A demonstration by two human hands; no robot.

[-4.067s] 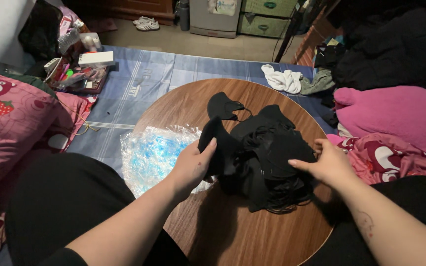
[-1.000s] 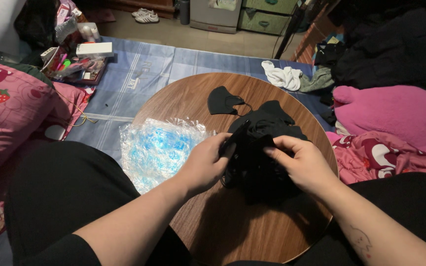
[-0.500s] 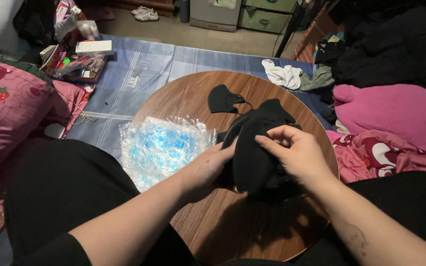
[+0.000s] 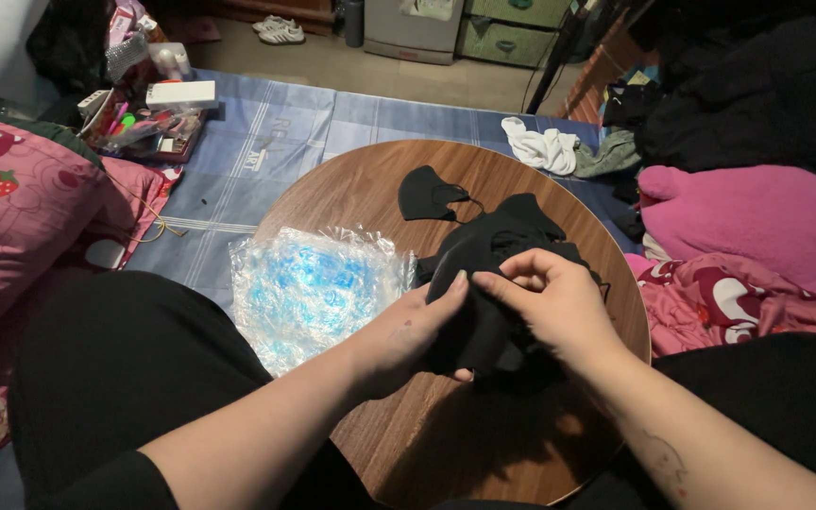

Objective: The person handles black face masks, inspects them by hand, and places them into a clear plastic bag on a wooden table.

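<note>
Black fabric face masks, bunched pile (image 4: 493, 283), lay on round wooden table (image 4: 351, 194). Left hand (image 4: 408, 331) cupped pile's edge, fingers clamped on cloth; right hand (image 4: 559, 302) pinched top mask. Single black mask (image 4: 427, 194) apart, crinkled clear plastic bag (image 4: 314, 283) beside. Best peeled one layer at a time, ear loops untangled.

Round wooden desk (image 4: 351, 194); crumpled clear plastic bag (image 4: 314, 283); single black face mask (image 4: 427, 194); pink cushion (image 4: 11, 203); white cloth (image 4: 540, 146); blue mat (image 4: 266, 127)
</note>
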